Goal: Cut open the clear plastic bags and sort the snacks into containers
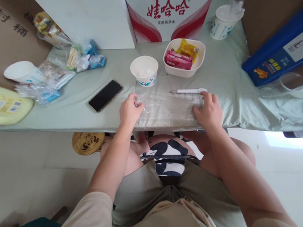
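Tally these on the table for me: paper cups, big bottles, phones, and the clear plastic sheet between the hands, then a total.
Paper cups: 3 (middle cup, left cup, back right cup)
Big bottles: 2 (blue bottle, yellow bottle)
Phone: 1
Plastic sheet: 1
Total: 7

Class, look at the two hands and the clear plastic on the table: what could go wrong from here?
The clear plastic looks thin and crinkled, so it might crease or tear if the left hand tugs. The right hand is right beside the white pen-like tool and could knock it. The paper cup stands near the left hand and might be bumped.
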The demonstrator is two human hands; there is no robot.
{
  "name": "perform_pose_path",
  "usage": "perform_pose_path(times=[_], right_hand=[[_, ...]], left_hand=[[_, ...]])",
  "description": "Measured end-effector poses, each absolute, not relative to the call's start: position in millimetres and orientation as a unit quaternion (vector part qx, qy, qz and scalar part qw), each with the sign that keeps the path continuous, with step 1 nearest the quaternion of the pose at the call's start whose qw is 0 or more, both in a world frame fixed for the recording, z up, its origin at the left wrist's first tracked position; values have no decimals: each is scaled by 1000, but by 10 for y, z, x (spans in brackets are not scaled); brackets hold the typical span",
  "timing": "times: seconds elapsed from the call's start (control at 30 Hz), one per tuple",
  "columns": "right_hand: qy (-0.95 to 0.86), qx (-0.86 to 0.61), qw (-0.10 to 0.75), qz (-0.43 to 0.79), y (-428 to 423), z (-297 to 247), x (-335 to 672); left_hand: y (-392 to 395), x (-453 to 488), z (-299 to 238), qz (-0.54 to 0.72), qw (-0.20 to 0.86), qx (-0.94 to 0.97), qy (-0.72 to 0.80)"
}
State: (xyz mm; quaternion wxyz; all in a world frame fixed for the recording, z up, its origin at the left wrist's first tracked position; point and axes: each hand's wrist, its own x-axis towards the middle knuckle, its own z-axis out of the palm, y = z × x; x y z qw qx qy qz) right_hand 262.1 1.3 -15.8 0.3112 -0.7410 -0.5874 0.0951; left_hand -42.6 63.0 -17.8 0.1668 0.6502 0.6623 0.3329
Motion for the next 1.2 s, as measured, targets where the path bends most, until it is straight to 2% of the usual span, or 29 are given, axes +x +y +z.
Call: perform_pose_path(times=[0.07,0.13,0.23,0.4,0.47,0.53,0.63,0.7,0.83,1.0,1.2], right_hand=[[-636,-718,275,58,-30,-129,2566],[-701,-670,236,64,-85,-95,2519],[-782,-567,222,135,-156,-31,2504],[-739,-528,370,194,-125,125,2525],[-726,-516,362,276,-90,160,2472],[-720,-493,316,372,-72,175,2382],[-709,-498,241,438,-83,201,2247],[-695,-493,226,472,-101,233,2193],[-598,-456,328,572,-101,273,2159],[-508,-495,440,551,-33,199,2139],[-537,-500,406,545,-21,143,2121]], left_hand=[[655,-448,-238,349,127,681,631],[685,-447,-264,351,139,701,605],[706,-394,-210,330,237,705,582],[642,-202,12,347,448,672,478],[603,-135,80,334,531,647,432],[578,-109,126,321,579,630,407],[577,-173,189,325,600,618,392],[586,-260,250,352,615,591,387],[550,-336,354,405,622,540,397],[429,-58,199,278,678,588,342],[498,116,59,261,666,545,438]])
